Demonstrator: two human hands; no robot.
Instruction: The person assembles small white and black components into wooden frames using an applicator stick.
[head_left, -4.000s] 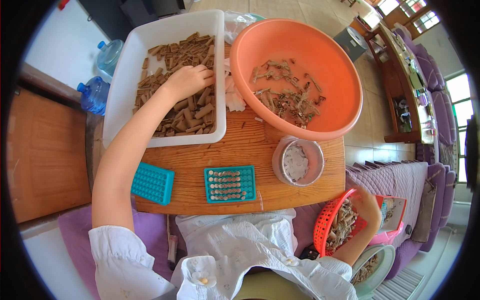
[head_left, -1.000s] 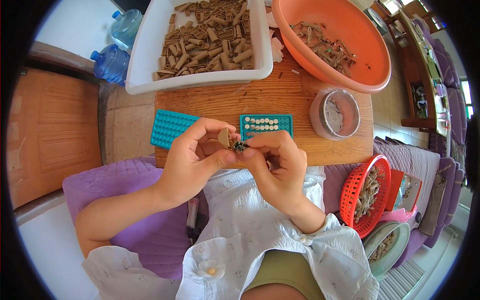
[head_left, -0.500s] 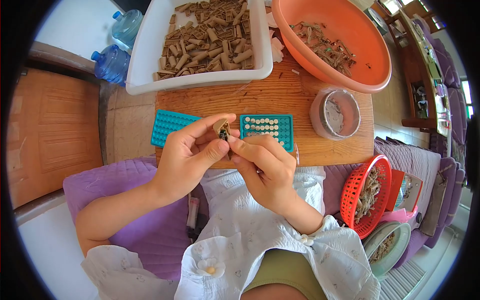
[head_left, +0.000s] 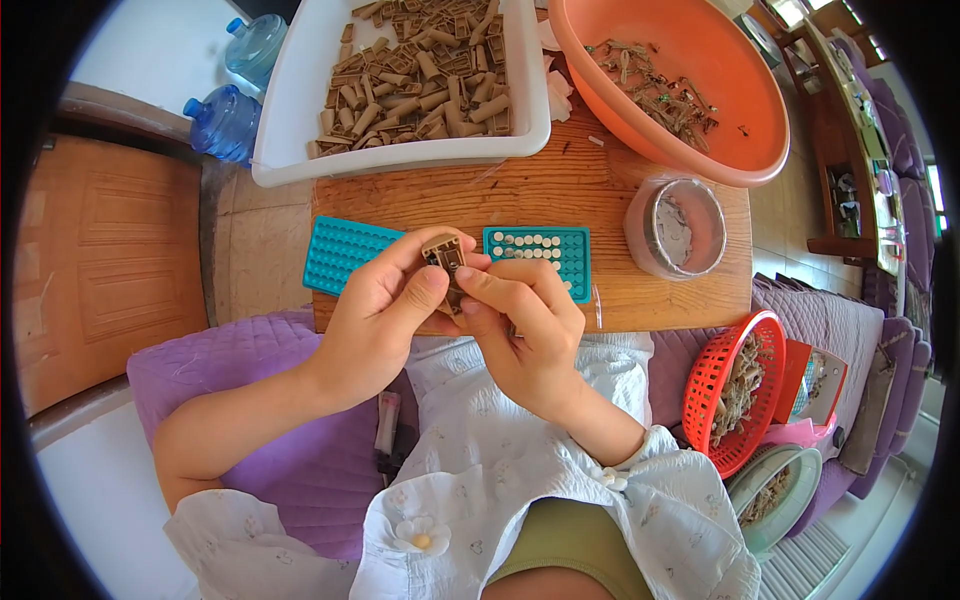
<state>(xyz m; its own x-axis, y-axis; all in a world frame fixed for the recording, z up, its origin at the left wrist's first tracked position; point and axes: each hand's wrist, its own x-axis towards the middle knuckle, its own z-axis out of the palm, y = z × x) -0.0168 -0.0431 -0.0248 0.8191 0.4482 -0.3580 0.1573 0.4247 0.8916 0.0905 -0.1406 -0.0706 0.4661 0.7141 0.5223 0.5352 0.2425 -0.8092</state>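
Between my two hands, above the table's near edge, is a small brown plastic casing (head_left: 446, 256) with its hollow side showing and dark parts inside. My left hand (head_left: 385, 300) grips it from the left, thumb on its edge and fingers behind. From the right, the thumb and forefinger of my right hand (head_left: 530, 325) pinch its lower part. Just beyond lie a teal tray (head_left: 578, 240) with several round silvery button cells and another teal tray (head_left: 345, 258) of small pockets, partly covered by my left hand.
A white bin (head_left: 270, 150) of brown casings stands at the back left of the wooden table (head_left: 560, 190). Behind on the right is an orange basin (head_left: 745, 165) holding wired parts, with a clear round tub (head_left: 640, 225) nearer. A red basket (head_left: 700, 400) sits at the right.
The casing has turned in my fingers, so its hollow inner side now faces up more. My hands stay in nearly the same place.
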